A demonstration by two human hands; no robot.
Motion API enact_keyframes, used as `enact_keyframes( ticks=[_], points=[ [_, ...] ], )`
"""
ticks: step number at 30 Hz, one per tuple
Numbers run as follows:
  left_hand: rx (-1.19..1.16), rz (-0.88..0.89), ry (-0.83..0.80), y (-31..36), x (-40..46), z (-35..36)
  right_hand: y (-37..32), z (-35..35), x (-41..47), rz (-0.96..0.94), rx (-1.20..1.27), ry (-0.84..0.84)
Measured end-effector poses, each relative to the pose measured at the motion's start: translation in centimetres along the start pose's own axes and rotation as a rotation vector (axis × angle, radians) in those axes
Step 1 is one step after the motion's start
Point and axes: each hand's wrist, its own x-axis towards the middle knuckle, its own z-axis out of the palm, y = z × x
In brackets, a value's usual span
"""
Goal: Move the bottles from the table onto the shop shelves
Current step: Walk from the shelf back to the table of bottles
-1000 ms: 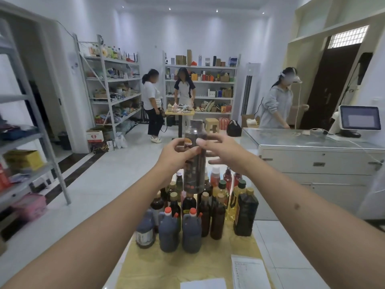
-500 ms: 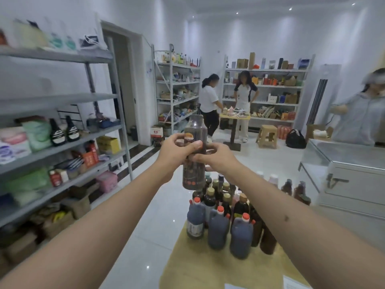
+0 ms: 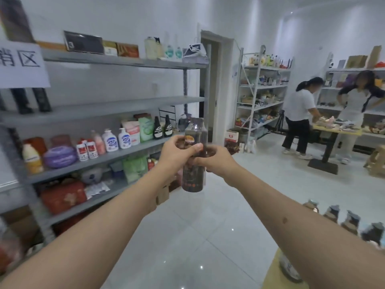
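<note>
Shelves had swung into view on your left since a second earlier, when you faced the surface; the carry was under way. Both hands gripped the bottle, left hand high, right hand lower, upright in the air before the shelves. It looked full of dark liquid. Remaining bottles stood at lower right.

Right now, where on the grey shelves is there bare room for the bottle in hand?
Both hands, left hand and right hand, grip the dark bottle. Freest: the second shelf board, bare from the two dark bottles under the paper sign to the right post. Crowded: the third shelf, packed up to the black sauce bottles, and the top shelf.
</note>
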Motion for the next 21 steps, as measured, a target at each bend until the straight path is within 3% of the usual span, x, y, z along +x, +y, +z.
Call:
enact_keyframes(
  ticks=[10, 21],
  points=[
    [0.026, -0.036, 0.182, -4.2, 6.0, -15.7, -4.1, 15.2, 9.2, -0.085, 0.068, -0.201],
    [0.079, -0.057, 0.373, -8.7, 12.6, -23.6, -4.7, 24.0, 19.1, -0.137, 0.062, -0.371]
  ],
)
